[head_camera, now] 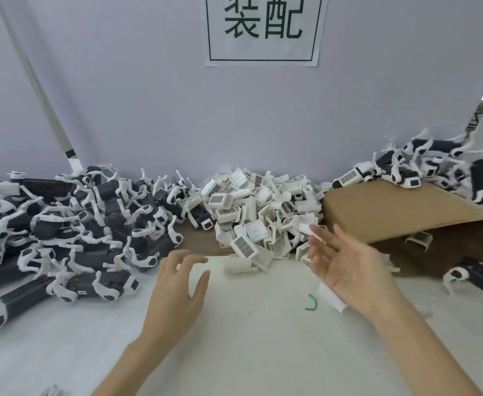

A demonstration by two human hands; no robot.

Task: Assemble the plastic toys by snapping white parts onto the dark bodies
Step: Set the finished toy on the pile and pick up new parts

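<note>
Empty hands (177,284) before white parts (251,212)

The worktop (248,338) was covered with a white sheet. At its left a heap of dark bodies (71,232) with white limbs was piled, and at the back centre a heap of loose white parts (260,218) was spread. A sheet of brown cardboard (400,212) was laid at the right, with more dark-and-white toys (434,164) stacked behind it. A small green hook (311,302) was seen on the sheet near the middle, and one dark toy (477,277) lay at the right edge.
</note>
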